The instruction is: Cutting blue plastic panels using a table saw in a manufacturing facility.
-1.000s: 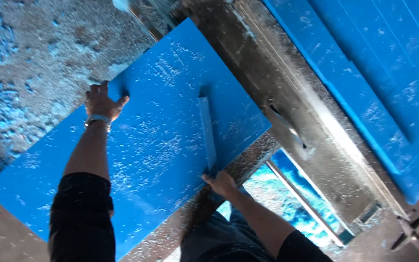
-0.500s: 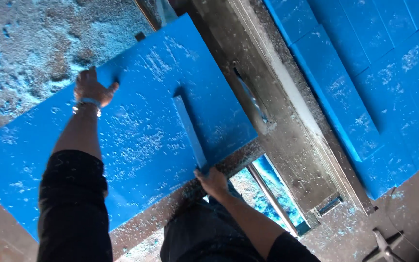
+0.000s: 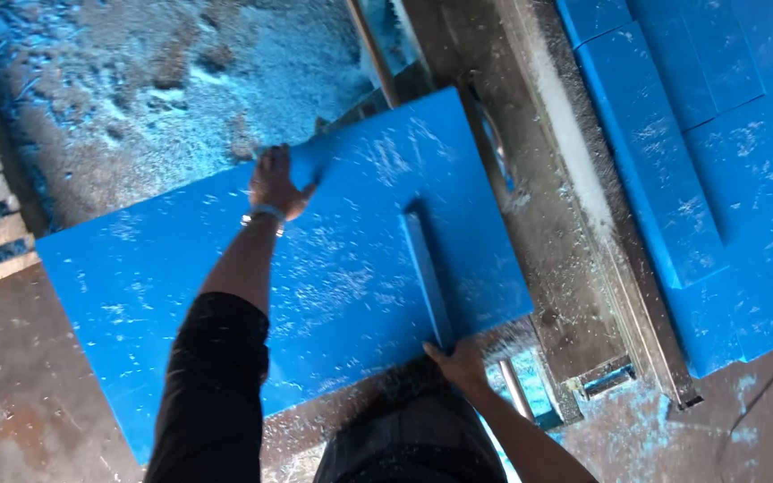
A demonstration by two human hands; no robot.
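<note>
Left arm: black long sleeve point(image 3: 212, 385), pushed up to about mid-forearm, cuff bunched, fabric flecked with pale dust. Forearm bare below it. Thin light-blue band point(image 3: 266, 215) round the left wrist, metallic bit at one side; can't tell if it's a watch or a bracelet. Left hand point(image 3: 275, 183) bare, no glove. Right hand point(image 3: 460, 365) bare too, no ring visible. Right forearm bare to the frame's bottom edge. Dark grey-black garment point(image 3: 409, 447) over the lap or torso, also dusted with pale shavings.

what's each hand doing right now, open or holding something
Left hand: grip closed over the far edge of the big blue panel.
Right hand: holding the near end of the narrow blue strip.
</note>
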